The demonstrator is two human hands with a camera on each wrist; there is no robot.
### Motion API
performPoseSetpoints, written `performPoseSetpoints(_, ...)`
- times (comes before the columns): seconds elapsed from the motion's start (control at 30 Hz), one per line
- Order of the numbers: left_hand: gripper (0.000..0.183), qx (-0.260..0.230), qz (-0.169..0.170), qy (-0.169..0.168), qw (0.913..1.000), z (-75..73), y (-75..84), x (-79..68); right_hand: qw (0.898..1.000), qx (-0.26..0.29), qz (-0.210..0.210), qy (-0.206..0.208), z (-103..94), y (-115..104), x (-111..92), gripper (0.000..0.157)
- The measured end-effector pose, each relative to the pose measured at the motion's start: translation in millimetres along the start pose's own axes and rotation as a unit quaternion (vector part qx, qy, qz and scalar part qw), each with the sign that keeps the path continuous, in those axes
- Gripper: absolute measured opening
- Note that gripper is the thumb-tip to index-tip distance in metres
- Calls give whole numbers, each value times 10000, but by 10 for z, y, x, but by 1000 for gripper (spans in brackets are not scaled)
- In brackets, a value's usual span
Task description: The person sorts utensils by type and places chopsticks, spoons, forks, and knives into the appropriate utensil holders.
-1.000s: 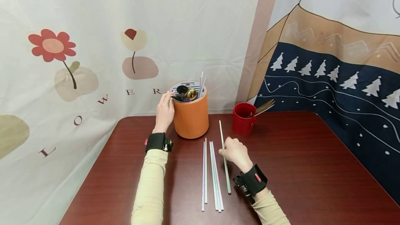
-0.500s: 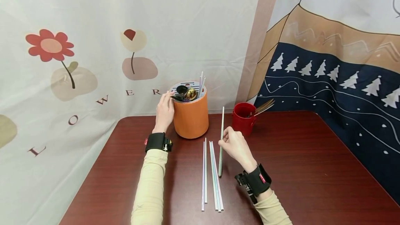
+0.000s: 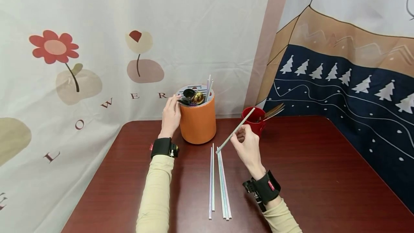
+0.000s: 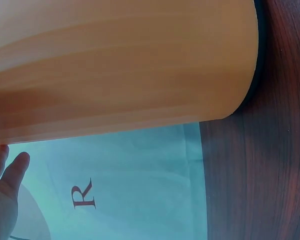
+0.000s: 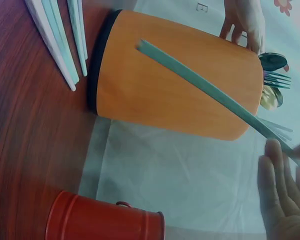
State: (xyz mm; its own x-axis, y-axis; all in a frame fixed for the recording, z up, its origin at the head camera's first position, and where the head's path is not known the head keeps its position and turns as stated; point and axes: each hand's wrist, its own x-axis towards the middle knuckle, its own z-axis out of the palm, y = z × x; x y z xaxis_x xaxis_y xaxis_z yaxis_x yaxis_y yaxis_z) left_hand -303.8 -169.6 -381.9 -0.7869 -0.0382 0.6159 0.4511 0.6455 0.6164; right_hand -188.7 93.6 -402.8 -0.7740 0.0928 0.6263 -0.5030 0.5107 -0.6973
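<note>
My right hand (image 3: 248, 146) pinches a pale green chopstick (image 3: 237, 128) between thumb and fingers. The chopstick slants in the air in front of the red cup, its lower tip over the chopsticks on the table. In the right wrist view the same chopstick (image 5: 205, 86) crosses in front of the orange holder. My left hand (image 3: 170, 116) rests against the left side and rim of that orange utensil holder (image 3: 198, 125), fingers fairly straight in the left wrist view. Spoons (image 3: 197, 98), a fork (image 5: 277, 80) and several chopsticks (image 3: 208, 89) stand in its slotted top.
Several loose chopsticks (image 3: 223, 184) lie lengthwise in two groups on the dark red table (image 3: 300, 175). A red cup (image 3: 257, 127) with metal cutlery (image 3: 274, 111) leaning out stands right of the holder. Printed cloth (image 3: 223, 46) hangs behind the table.
My right hand has lifted the pale green chopstick from the table, moved it away from me and tilted its top to the right. My left hand stays at the holder.
</note>
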Motion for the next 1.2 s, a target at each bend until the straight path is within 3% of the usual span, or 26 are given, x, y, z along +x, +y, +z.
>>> performPoseSetpoints(0.2,35,18,-50,-11,10000,-9,2,6,9977,202,-242,603,35,-56,-2,16)
performPoseSetpoints(0.37,35,23,-85,-15,10000,-12,4,9,9891,520,-657,1212,69,-91,46,15)
performPoseSetpoints(0.7,35,61,-77,7,10000,-13,6,10,9649,1245,-1237,1955,115,-303,445,14)
performPoseSetpoints(0.93,35,148,-49,10,9999,-12,-8,9,9649,1226,-1633,1651,225,-354,675,12)
performPoseSetpoints(1.2,36,107,-23,9,9999,1,-21,11,9856,481,-1431,759,350,-382,915,16)
